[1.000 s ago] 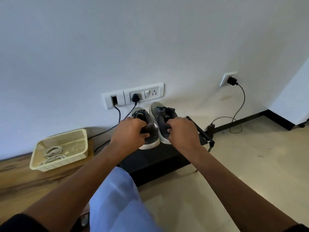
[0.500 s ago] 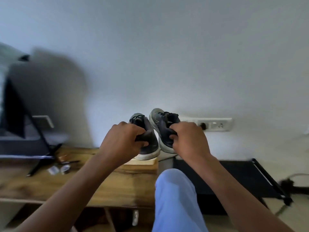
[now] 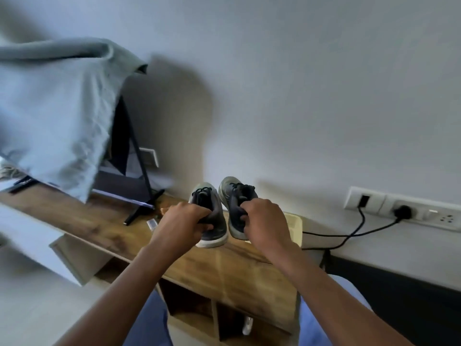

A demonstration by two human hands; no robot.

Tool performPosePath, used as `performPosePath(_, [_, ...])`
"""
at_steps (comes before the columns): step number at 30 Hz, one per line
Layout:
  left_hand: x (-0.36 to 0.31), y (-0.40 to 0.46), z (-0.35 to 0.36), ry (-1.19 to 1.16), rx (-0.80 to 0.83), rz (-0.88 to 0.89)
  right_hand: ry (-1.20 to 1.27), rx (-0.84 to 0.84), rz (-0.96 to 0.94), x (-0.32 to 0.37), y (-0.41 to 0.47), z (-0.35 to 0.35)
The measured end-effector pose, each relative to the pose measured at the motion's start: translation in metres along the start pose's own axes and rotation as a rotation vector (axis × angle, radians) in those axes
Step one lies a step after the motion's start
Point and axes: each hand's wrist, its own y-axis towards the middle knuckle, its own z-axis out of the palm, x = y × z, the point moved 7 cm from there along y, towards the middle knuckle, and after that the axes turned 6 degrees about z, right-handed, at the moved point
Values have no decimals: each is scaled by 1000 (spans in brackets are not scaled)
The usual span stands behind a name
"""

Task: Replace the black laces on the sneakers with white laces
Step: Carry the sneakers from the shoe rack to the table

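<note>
Both sneakers now carried from the black stand to above the desk (image 3: 104, 228): left hand (image 3: 180, 226) grips left sneaker (image 3: 212, 221), right hand (image 3: 265, 224) grips right sneaker (image 3: 237, 198), fingers curled round them. Black laces still in; unlacing not begun.

Both arms outstretched, left hand (image 3: 183, 222) and right hand (image 3: 267, 221) each in closed grip

Head-worn view, forward-down, close over hands (image 3: 224, 221), edges perhaps motion-blurred

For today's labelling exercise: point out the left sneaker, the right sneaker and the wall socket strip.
left sneaker (image 3: 216, 222): head view, grey side panel.
right sneaker (image 3: 230, 193): head view, toe area.
wall socket strip (image 3: 374, 204): head view, white faceplate.
</note>
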Motion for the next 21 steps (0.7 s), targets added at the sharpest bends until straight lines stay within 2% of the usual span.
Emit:
performPosePath(12, [77,-68,95,-97,88,-167,18,167,-138,20,-25,135])
performPosePath(21, [111,-72,145,-126,143,-218,-17,280,-133,12,-28,191])
